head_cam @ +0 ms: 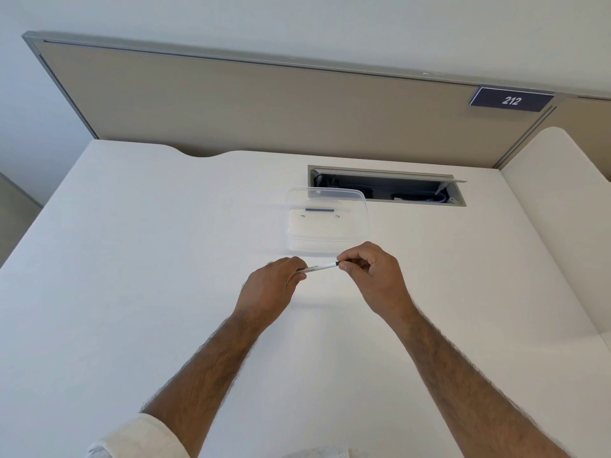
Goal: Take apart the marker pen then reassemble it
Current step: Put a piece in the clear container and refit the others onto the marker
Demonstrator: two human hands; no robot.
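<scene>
A slim white marker pen (320, 267) with printed text on its barrel is held level above the white desk, between both hands. My left hand (271, 289) is closed around the barrel's left end. My right hand (373, 276) pinches the dark right end, which may be the cap or tip piece, between thumb and fingers. Just beyond the hands stands a clear plastic box (327, 244). Inside it lies a dark thin rod-like part (319, 210), with two tiny pieces beside it.
An open cable hatch (386, 188) with wires sits in the desk behind the box. A beige partition (264, 107) with a "212" sign (511, 100) closes the far edge. A second white desk (558, 193) adjoins on the right.
</scene>
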